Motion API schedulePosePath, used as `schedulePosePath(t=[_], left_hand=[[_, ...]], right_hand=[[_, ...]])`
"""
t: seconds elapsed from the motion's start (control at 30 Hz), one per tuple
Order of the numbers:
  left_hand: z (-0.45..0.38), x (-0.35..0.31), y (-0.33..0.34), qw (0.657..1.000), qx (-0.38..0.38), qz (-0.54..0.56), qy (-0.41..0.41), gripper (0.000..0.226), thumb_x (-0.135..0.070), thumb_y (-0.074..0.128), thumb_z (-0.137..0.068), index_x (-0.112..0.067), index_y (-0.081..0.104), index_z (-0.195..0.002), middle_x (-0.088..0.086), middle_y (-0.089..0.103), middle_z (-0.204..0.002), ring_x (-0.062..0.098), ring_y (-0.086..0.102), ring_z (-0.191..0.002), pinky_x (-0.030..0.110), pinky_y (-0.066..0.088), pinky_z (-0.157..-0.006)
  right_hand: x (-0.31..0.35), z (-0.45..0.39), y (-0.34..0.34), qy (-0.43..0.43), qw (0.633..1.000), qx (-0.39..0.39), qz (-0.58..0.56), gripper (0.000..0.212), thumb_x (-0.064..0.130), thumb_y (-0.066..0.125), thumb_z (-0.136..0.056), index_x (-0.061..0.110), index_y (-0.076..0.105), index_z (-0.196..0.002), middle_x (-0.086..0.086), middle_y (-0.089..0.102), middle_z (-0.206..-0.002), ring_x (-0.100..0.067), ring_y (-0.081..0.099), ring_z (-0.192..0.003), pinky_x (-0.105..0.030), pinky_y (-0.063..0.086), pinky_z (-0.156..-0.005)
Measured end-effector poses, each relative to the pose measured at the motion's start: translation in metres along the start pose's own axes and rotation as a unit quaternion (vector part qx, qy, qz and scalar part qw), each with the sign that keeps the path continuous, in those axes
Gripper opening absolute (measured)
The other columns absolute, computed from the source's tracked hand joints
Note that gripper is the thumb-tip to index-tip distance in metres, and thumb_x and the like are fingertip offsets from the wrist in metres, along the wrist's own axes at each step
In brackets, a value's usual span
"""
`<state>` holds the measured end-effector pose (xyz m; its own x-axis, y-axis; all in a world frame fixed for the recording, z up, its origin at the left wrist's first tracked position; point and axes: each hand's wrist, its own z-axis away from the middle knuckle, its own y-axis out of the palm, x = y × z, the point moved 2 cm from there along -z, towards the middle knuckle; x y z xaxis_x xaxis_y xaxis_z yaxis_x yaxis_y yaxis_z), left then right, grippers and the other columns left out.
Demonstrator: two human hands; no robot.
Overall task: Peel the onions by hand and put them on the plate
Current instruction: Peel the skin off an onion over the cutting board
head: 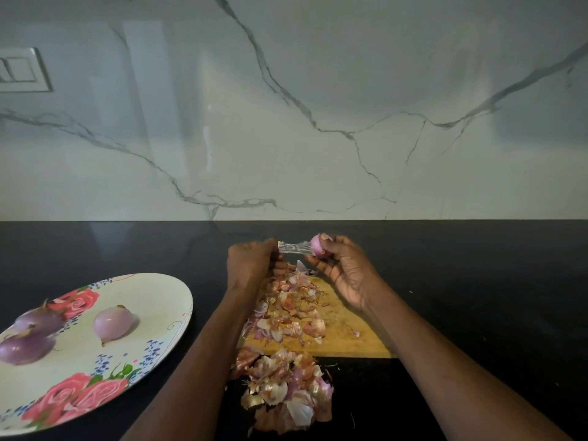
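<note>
My right hand [342, 268] grips a small pinkish onion [318, 245] above the far end of the wooden cutting board [356, 338]. A thin, see-through strip of skin [294, 247] stretches from that onion to my left hand [253, 262], which pinches its other end. To the left lies a white floral plate [152, 300] with three peeled purple onions: one near the middle [114, 324] and two at the left edge [38, 319] [25, 348].
Loose onion peels [286, 307] cover the left part of the board, and a second pile of peels [286, 389] lies on the black counter [477, 281] in front of it. A marble wall rises behind, with a switch plate [22, 70] at upper left.
</note>
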<state>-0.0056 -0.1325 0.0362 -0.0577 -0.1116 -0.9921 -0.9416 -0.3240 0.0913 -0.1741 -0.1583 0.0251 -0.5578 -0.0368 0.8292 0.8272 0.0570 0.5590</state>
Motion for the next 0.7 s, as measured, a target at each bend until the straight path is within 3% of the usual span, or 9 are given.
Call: schedulePosePath(t=[0.13, 0.4, 0.53, 0.7], left_hand=[[-0.0026, -0.0024, 0.0002, 1.000, -0.008, 0.006, 0.005, 0.018, -0.004, 0.062, -0.092, 0.011, 0.069, -0.084, 0.022, 0.069, -0.070, 0.025, 0.064, -0.055, 0.032, 0.057, -0.052], [-0.0018, -0.0006, -0.0043, 0.998, -0.056, 0.020, 0.016, 0.018, -0.001, 0.060, -0.091, 0.004, 0.068, -0.075, 0.021, 0.068, -0.069, 0.023, 0.065, -0.054, 0.029, 0.057, -0.050], [-0.0051, -0.0025, -0.0040, 0.996, -0.082, 0.026, 0.015, 0.020, -0.003, 0.061, -0.090, 0.001, 0.068, -0.072, 0.015, 0.070, -0.065, 0.021, 0.067, -0.055, 0.027, 0.057, -0.051], [-0.0073, 0.0063, -0.0089, 0.991, -0.123, 0.056, -0.013, 0.017, -0.005, 0.064, -0.090, 0.002, 0.071, -0.077, 0.014, 0.072, -0.068, 0.022, 0.071, -0.058, 0.029, 0.059, -0.055]], right_hand=[[0.0024, 0.0012, -0.0014, 0.003, 1.000, 0.005, 0.023, 0.010, 0.008, 0.062, -0.097, 0.002, 0.061, -0.105, -0.017, 0.069, -0.096, -0.023, 0.070, -0.075, -0.029, 0.062, -0.067], [0.0023, 0.0020, 0.0003, 0.008, 0.999, -0.013, -0.041, 0.011, 0.000, 0.056, -0.099, -0.004, 0.056, -0.110, -0.026, 0.060, -0.115, -0.030, 0.070, -0.095, -0.034, 0.064, -0.076], [0.0030, 0.0013, 0.0007, 0.015, 1.000, -0.012, -0.005, 0.009, 0.004, 0.055, -0.101, 0.000, 0.056, -0.109, -0.026, 0.063, -0.110, -0.029, 0.072, -0.087, -0.037, 0.063, -0.077], [-0.0002, 0.0064, -0.0006, 0.013, 0.998, 0.004, 0.054, 0.013, 0.009, 0.051, -0.104, 0.004, 0.059, -0.113, -0.023, 0.067, -0.100, -0.021, 0.071, -0.069, -0.026, 0.060, -0.061]])
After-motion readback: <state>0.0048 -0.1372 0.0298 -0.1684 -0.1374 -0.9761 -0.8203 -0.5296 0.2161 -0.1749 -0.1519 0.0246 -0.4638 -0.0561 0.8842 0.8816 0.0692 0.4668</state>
